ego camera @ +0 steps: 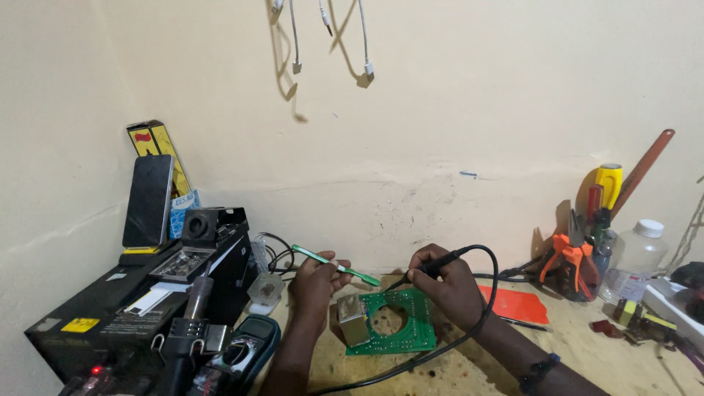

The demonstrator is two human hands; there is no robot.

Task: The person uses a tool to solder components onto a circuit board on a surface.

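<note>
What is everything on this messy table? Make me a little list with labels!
left hand: holds a thin green toothbrush
right hand: grips a black corded soldering iron
under hands: green circuit board with a round hole
beside board: flat orange sheet
far left: black phone leaning upright
far right: clear plastic bottle, white cap

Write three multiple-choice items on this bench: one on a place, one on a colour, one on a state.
1. Where does the phone stand?
A. on the black box, left
B. beside the clear bottle
C. on the board

2. What colour is the board?
A. red
B. green
C. blue

3. What does the right hand hold?
A. nothing
B. orange pliers
C. a corded iron

Answers:
1 A: it leans upright on the black box.
2 B: its whole face is green.
3 C: fingers grip the black handle, tip at the board.
</note>
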